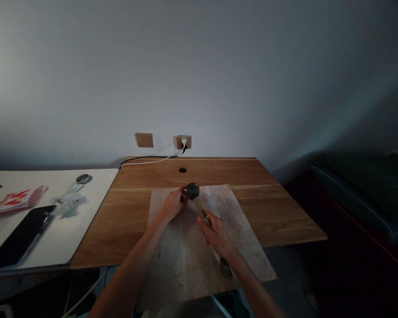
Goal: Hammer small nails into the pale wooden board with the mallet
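Observation:
My right hand (215, 232) grips a hammer (202, 212) by its light handle, with the fingers wrapped round it. The dark, rounded hammer head points away from me, over the far part of a worn, pale wooden board (175, 256). Close to the left of the head, my left hand (174, 204) is closed, its fingertips pinched near the board around something small and dark that I cannot make out. Part of the left fingers is hidden beside the hammer head. Small dark marks show on the board right of the head.
The board lies on a brown wooden table (119, 221) against the wall. On the white table (89, 221) at left are a dark phone-like slab (23, 234), a red-and-white packet (20, 198), crumpled clear plastic (69, 203) and a round lid (83, 179). Cables (152, 160) run to a wall socket (183, 142).

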Available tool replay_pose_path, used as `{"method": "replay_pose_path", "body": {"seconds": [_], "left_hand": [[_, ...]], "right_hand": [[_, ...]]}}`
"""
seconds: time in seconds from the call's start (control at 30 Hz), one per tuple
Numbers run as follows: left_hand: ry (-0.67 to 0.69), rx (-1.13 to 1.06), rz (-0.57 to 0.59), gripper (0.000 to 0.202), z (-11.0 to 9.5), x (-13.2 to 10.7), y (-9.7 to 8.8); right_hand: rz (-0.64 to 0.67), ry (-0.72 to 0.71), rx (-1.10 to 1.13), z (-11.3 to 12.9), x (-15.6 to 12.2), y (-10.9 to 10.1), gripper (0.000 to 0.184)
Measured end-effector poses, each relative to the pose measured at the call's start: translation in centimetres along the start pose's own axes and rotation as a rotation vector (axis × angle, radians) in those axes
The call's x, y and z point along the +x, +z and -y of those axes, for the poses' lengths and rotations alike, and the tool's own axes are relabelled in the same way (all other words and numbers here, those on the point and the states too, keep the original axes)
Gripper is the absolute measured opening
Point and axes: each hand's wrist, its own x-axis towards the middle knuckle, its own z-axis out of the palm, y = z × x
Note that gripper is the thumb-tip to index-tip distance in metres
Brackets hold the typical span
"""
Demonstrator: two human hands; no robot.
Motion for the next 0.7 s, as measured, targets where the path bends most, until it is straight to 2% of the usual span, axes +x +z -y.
{"method": "replay_pose_path", "body": {"seconds": [0.17,0.23,0.3,0.33,0.43,0.5,0.57,0.7], "left_hand": [[0.060,-0.015,-0.041,0.046,0.2,0.0,-0.1],[0.130,0.020,-0.080,0.040,-0.3,-0.4,-0.3],[0.245,0.102,-0.068,0.032,-1.4,-1.3,-0.5],[0.317,0.154,-0.029,0.029,-2.2,-1.9,-0.6],[0.536,0.320,0.184,0.024,-4.9,-3.9,-0.5],[0.626,0.421,0.291,0.026,-6.5,-5.0,-0.2],[0.671,0.501,0.347,0.026,-7.5,-5.8,0.0],[0.666,0.599,0.382,0.027,-7.9,-6.4,0.3]], "right_hand": [[-0.020,0.023,0.078,-0.8,-1.3,-1.3,0.035],[-0.055,0.028,0.081,-1.7,-2.2,-2.2,0.037],[-0.072,0.046,0.093,-2.7,-3.0,-3.2,0.037],[-0.078,0.055,0.098,-3.2,-3.4,-3.6,0.037],[-0.101,0.103,0.108,-4.4,-4.2,-4.3,0.036],[-0.117,0.148,0.107,-4.9,-4.4,-4.3,0.035],[-0.133,0.168,0.104,-5.2,-4.4,-4.2,0.034],[-0.196,0.093,0.045,-5.3,-4.3,-4.0,0.035]]}}
